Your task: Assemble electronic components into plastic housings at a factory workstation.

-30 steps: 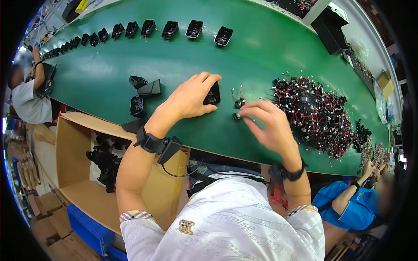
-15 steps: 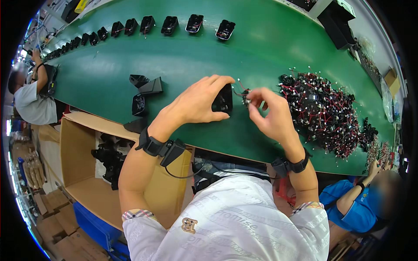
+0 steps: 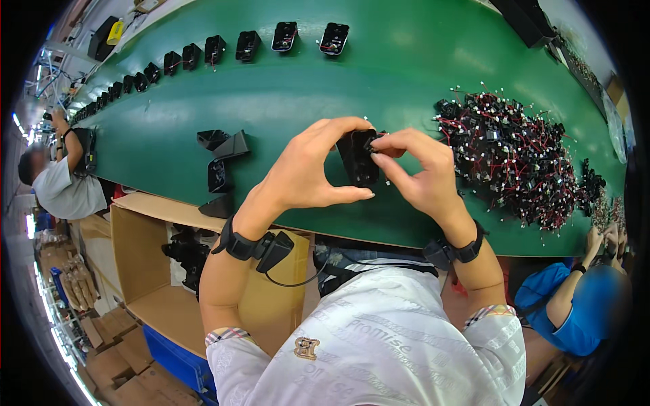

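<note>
My left hand curves around a black plastic housing, thumb at its near end and fingers at its far end. The housing's open hollow side shows. In a pinch between thumb and forefinger, my right hand has a small black wired part at the housing's right inner edge. Fingertips hide most of this part. Several loose black housings lie to the left of my left hand. To the right of my right hand is a big heap of small black parts with red and black wires.
A curved row of black housings runs along the far side of the green table. An open cardboard box with black pieces stands below the table edge at left. One co-worker sits at far left, another in blue at right.
My right hand has moved left and brought the wired part from beside the housing to its inner edge. The housing now tilts more toward view in my left hand. The whole view has shifted slightly.
</note>
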The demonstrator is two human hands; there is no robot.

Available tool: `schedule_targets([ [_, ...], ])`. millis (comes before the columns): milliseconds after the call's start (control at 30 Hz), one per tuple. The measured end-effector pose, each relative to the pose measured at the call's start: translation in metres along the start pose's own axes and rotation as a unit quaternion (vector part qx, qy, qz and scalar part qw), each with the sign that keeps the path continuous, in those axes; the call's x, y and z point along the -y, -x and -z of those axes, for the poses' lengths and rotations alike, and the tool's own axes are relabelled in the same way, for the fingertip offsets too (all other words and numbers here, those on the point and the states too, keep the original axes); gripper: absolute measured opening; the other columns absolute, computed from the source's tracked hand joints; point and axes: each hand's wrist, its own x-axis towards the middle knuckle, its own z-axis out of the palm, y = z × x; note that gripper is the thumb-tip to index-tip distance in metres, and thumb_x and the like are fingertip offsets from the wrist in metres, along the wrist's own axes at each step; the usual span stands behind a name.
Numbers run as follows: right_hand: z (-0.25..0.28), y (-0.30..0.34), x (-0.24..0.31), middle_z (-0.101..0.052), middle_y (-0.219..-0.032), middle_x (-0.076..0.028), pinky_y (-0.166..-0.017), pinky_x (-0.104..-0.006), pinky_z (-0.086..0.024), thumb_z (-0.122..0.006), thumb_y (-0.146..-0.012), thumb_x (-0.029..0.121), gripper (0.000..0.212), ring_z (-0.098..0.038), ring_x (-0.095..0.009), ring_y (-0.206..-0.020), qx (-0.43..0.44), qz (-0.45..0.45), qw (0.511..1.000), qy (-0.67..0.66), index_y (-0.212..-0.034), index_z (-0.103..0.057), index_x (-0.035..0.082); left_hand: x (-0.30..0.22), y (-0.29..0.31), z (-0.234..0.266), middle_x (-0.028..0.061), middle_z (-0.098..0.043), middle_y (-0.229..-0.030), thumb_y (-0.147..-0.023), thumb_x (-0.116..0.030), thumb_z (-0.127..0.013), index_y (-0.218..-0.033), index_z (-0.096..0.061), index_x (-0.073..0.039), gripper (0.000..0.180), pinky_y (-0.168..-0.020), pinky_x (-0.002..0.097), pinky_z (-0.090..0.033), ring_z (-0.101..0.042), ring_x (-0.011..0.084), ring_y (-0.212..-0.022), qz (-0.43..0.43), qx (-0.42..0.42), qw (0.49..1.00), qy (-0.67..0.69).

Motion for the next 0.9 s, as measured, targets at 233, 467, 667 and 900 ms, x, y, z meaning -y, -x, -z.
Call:
schedule_targets([
  [233, 0.004, 0.004, -0.002, -0.065, -0.084, -0.008, -0.062, -0.0245, -0.049, -0.066, -0.079, -0.001, 0.013, -0.062, -0.014, -0.068, 0.017, -0.085, 0.987, -0.133, -0.091, -0.066, 0.000, 0.001, 0.003, -0.002, 0.0089, -0.060, -0.114, -0.059, -0.031, -0.086, -0.122, -0.053, -0.005, 0.075, -0.077, 0.0354, -0.051, -0.059, 0.0270, -0.096, 0.008, -0.006, 1.000, 0.018],
  [467, 0.001, 0.013, 0.009, -0.063, -0.082, -0.006, -0.059, -0.0237, -0.047, -0.066, -0.079, 0.000, 0.011, -0.060, -0.011, -0.068, 0.047, -0.167, 0.953, -0.248, -0.091, -0.066, 0.001, -0.002, 0.000, -0.003, 0.0097, -0.060, -0.115, -0.059, -0.031, -0.086, -0.121, -0.054, -0.004, 0.075, -0.078, 0.0350, -0.050, -0.059, 0.0270, -0.098, -0.019, -0.021, 0.999, -0.019],
  [667, 0.004, 0.008, 0.013, -0.062, -0.081, -0.007, -0.057, -0.0253, -0.049, -0.068, -0.075, -0.003, 0.014, -0.062, -0.015, -0.067, 0.048, -0.074, 0.990, -0.111, -0.088, -0.065, 0.001, -0.004, 0.000, -0.004, 0.0113, -0.061, -0.113, -0.059, -0.033, -0.086, -0.118, -0.055, -0.002, 0.074, -0.080, 0.0361, -0.050, -0.059, 0.0280, -0.095, -0.035, -0.027, 0.999, -0.021],
  [900, 0.002, 0.008, 0.011, -0.059, -0.081, -0.008, -0.060, -0.0286, -0.052, -0.069, -0.074, -0.004, 0.014, -0.064, -0.019, -0.068, 0.062, -0.042, 0.994, -0.080, -0.085, -0.063, 0.000, -0.002, 0.000, -0.006, 0.0120, -0.062, -0.110, -0.058, -0.035, -0.086, -0.116, -0.056, -0.001, 0.074, -0.080, 0.0362, -0.050, -0.060, 0.0290, -0.092, -0.054, -0.019, 0.998, -0.039],
])
